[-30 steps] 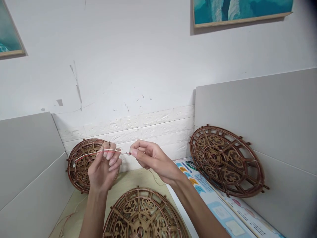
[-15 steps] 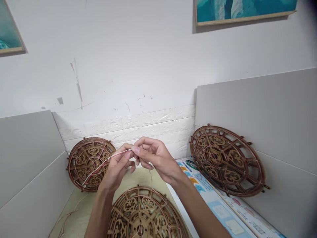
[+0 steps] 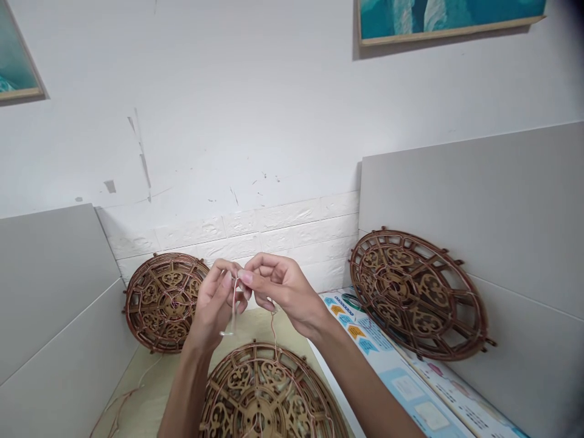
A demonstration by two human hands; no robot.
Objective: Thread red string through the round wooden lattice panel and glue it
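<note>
My left hand [image 3: 216, 307] and my right hand [image 3: 280, 289] are raised in front of me, fingertips meeting in a pinch on a thin pale wire [image 3: 233, 304]. A short length of the wire hangs straight down from the pinch. A reddish strand runs from my right hand down to the carved wooden disc [image 3: 269, 395] lying flat below my hands.
A second wooden disc [image 3: 159, 301] leans on the white brick wall at the left, a third wooden disc [image 3: 417, 295] on the grey partition at the right. A printed sheet [image 3: 401, 383] lies on the right. Loose wire [image 3: 121, 401] trails at lower left.
My left hand has moved right to meet the right hand. The wire, earlier stretched out to the left, has swung down and hangs short below the pinch.
</note>
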